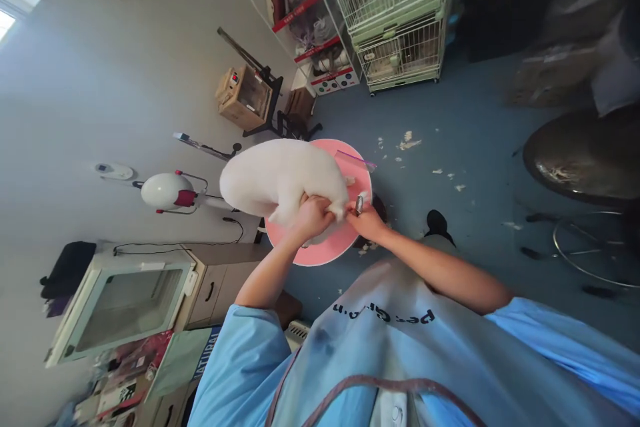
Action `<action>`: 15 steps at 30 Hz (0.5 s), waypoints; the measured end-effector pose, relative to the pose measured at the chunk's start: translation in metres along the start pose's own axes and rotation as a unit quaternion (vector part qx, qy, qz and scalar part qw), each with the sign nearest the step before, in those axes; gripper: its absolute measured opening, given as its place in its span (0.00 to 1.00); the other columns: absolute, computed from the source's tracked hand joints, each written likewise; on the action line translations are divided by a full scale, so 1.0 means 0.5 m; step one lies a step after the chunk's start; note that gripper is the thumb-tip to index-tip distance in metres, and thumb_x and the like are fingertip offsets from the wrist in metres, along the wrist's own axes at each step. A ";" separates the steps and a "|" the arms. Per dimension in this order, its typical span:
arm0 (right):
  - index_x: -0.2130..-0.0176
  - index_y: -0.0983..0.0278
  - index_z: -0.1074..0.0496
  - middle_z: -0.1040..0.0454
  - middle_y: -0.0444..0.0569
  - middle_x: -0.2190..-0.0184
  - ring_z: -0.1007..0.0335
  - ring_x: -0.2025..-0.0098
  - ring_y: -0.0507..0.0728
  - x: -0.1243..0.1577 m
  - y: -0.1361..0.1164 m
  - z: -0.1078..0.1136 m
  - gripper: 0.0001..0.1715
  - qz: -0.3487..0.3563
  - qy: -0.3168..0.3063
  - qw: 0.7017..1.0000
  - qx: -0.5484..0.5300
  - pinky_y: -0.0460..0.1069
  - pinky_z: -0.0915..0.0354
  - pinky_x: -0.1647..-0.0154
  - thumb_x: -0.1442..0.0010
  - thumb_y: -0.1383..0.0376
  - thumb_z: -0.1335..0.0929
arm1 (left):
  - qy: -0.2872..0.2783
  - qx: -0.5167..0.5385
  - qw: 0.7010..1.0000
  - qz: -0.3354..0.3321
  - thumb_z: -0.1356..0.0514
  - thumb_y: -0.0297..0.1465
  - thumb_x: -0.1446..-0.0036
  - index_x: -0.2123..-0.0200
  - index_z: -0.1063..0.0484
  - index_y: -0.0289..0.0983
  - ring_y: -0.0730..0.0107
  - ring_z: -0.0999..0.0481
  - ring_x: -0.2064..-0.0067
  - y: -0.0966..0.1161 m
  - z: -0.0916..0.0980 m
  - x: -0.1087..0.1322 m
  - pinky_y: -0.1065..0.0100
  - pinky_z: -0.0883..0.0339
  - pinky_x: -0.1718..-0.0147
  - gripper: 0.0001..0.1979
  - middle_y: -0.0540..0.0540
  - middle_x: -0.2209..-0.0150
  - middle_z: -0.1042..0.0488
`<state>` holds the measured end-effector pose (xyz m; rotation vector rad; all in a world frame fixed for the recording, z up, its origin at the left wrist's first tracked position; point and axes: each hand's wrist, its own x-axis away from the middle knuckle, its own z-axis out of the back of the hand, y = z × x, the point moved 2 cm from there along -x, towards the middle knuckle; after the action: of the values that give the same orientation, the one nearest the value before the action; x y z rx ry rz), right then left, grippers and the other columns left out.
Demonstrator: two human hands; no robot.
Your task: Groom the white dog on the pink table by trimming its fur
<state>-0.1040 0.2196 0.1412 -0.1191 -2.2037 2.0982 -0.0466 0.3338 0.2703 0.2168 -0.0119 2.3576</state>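
A fluffy white dog [280, 170] is on a round pink table [327, 253], its head end not clearly told from here. My left hand [315, 215] is closed around one of its legs [338, 207] near the paw. Close beside that paw, my right hand [369, 223] is closed on a small shiny metal tool [359, 205], whose exact kind is too small to make out. A thin purple tool [356, 160] lies at the table's far right edge.
Tufts of white fur [409, 141] are scattered over the blue floor [480, 153]. Stacked wire cages [395, 20] stand ahead beside a shelf rack [320, 33]. A white dryer head [167, 191] and a glass-fronted cabinet [130, 300] are at left; a round stool [580, 153] at right.
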 end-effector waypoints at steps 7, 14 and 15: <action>0.75 0.64 0.31 0.32 0.40 0.79 0.39 0.74 0.50 -0.072 0.005 0.023 0.04 0.018 -0.103 0.994 -0.024 0.46 0.42 0.69 0.50 0.67 0.34 | -0.114 0.052 0.991 -0.050 0.44 0.32 0.44 0.79 0.34 0.36 0.71 0.34 0.72 -0.009 0.019 -0.018 0.63 0.41 0.56 0.12 0.49 0.77 0.29; 0.69 0.63 0.36 0.31 0.42 0.79 0.35 0.77 0.51 -0.029 0.025 0.020 0.06 -0.141 -0.136 0.981 -0.009 0.46 0.41 0.76 0.45 0.63 0.34 | -0.164 0.149 0.975 0.024 0.45 0.31 0.44 0.79 0.36 0.37 0.75 0.41 0.75 -0.003 0.034 -0.018 0.69 0.47 0.72 0.11 0.51 0.80 0.37; 0.67 0.63 0.36 0.30 0.43 0.76 0.34 0.75 0.52 -0.007 0.031 0.023 0.08 -0.133 -0.124 0.983 0.019 0.46 0.41 0.75 0.45 0.62 0.33 | -0.160 0.154 0.974 0.038 0.45 0.31 0.45 0.80 0.38 0.37 0.75 0.43 0.76 -0.003 0.034 -0.018 0.69 0.49 0.73 0.12 0.51 0.81 0.39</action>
<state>-0.1021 0.2084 0.1253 0.4389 -2.1572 2.0979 -0.0364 0.3274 0.2857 0.7581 0.1937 2.3655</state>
